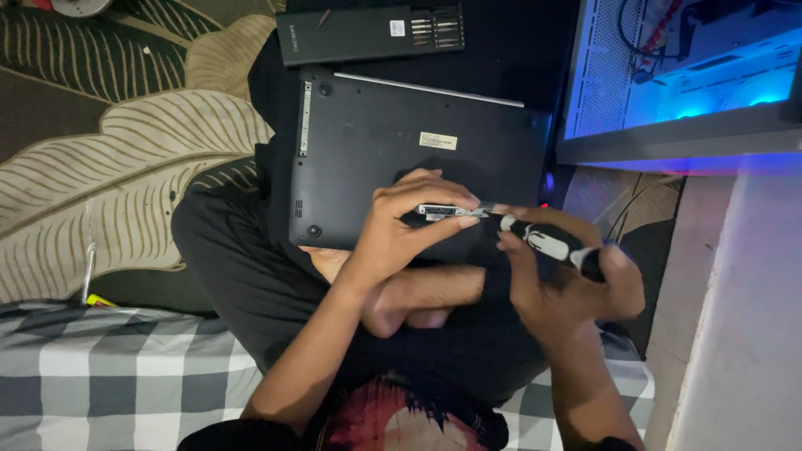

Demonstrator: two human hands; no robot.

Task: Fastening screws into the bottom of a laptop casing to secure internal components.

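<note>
Over the upturned black laptop (409, 159) resting on the person's lap, the left hand (401, 230) pinches a small silver bracket (447, 210) steady while the right hand (560, 280), closed around a black screwdriver (543, 242), meets it tip-first.

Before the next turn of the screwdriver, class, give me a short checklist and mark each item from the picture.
1. Left hand pinches the small metal part: ok.
2. Right hand wraps the screwdriver: ok.
3. Tip meets the part's end: ok.
4. Tip seated in a screw head: cannot tell, too small.
5. Laptop, underside up, rests on the lap: ok.
6. Bit case within view beyond the laptop: ok.
</note>
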